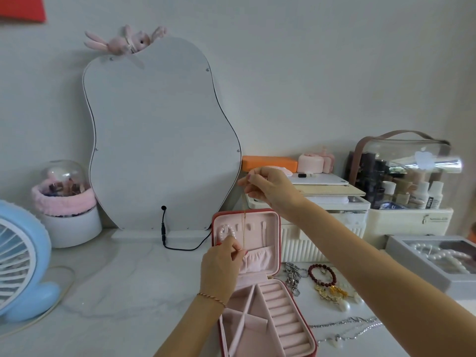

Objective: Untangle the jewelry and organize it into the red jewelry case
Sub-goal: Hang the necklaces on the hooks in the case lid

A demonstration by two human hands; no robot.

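Item: thin gold-coloured chain necklace (244, 228), stretched taut and near vertical in front of the upright lid of the red jewelry case with pink velvet lining (275, 253). The right hand (268, 186) is pinching its upper end between thumb and forefinger above the case; the left hand (221, 264) is pinching its lower end near the gathered pink lid pocket (257, 258).

Handling, as judged: very light, limp, fine-linked; likely to kink, knot or snap under a sharp pull. It is best taken at the ends or clasp with fingertips and kept lightly taut while it is being hung on a lid hook.

Already in the lid: a white pearl bracelet (226, 231), hanging at the left hooks just beside the chain.

Case base (260, 320): lying open on the white marbled bench (116, 292), with pink ring rolls and divided compartments; contents not discernible.

Awaiting sorting on the bench, right of the case: dark red beaded bracelet (323, 275), silver ball chain (293, 278), gold charm cluster (331, 292), thin silver chains (347, 325). These are lying close together, some seemingly overlapping.
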